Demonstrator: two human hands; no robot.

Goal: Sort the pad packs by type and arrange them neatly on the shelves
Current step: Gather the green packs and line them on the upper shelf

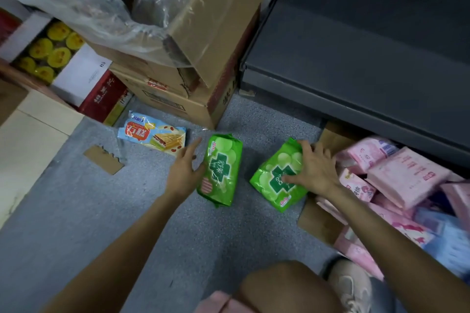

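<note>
Two green pad packs lie on the grey floor. My left hand (pixel 183 170) holds the left edge of the left green pack (pixel 220 170), thumb on its face and fingers behind it. My right hand (pixel 313 168) grips the right green pack (pixel 273 176), fingers curled over its top edge and thumb pressed on the dark green cross. A heap of pink pad packs (pixel 404 173) and some blue ones (pixel 447 241) lies at the right on flattened cardboard (pixel 318 223). The dark grey shelf (pixel 356 63) stands bare at the upper right.
Stacked cardboard boxes (pixel 193 79) with clear plastic liner stand at the top middle. A blue snack packet (pixel 152 134) and a cardboard scrap (pixel 103 159) lie on the floor at left. Boxed goods (pixel 63 63) fill the left. My knee and shoe show at the bottom.
</note>
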